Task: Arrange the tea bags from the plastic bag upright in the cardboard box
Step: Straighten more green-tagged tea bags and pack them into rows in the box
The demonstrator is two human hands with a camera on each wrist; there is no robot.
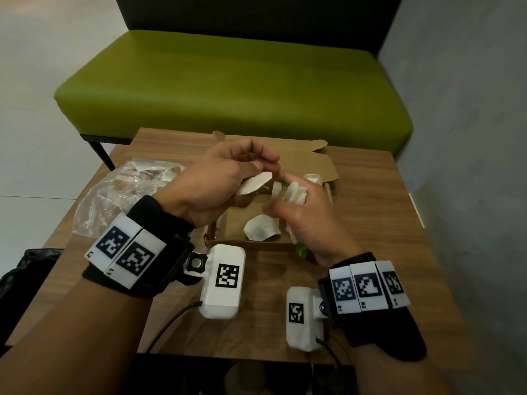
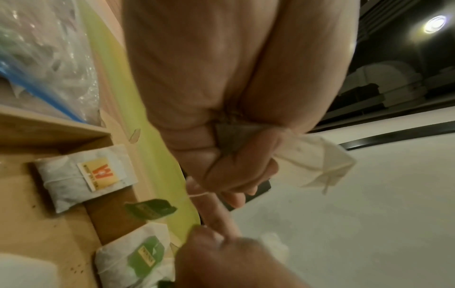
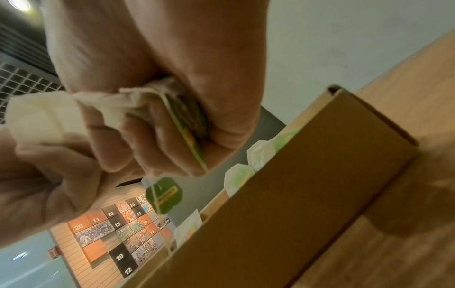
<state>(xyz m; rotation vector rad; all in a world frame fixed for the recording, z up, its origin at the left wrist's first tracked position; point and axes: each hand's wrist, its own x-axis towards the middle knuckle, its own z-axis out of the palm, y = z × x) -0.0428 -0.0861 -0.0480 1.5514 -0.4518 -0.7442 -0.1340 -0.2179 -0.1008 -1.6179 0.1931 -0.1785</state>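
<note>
Tea bags [image 1: 254,184] in both hands' grip over cardboard box [image 1: 228,223]

wall panels [image 3: 115,224] numbered 20, 11, 13, 14

Looks like an office lounge or waiting area. Green padded bench [image 1: 228,81] behind a small wooden desk [image 1: 370,223], plain grey walls. Numbered photo display [image 3: 118,230] on a slatted wall.

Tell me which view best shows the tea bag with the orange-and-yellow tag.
Left wrist: the white tea bag with the orange-and-yellow tag lies flat on the brown cardboard box floor, tag facing up. In the head view no orange tag can be made out; the right wrist view misses it.
</note>
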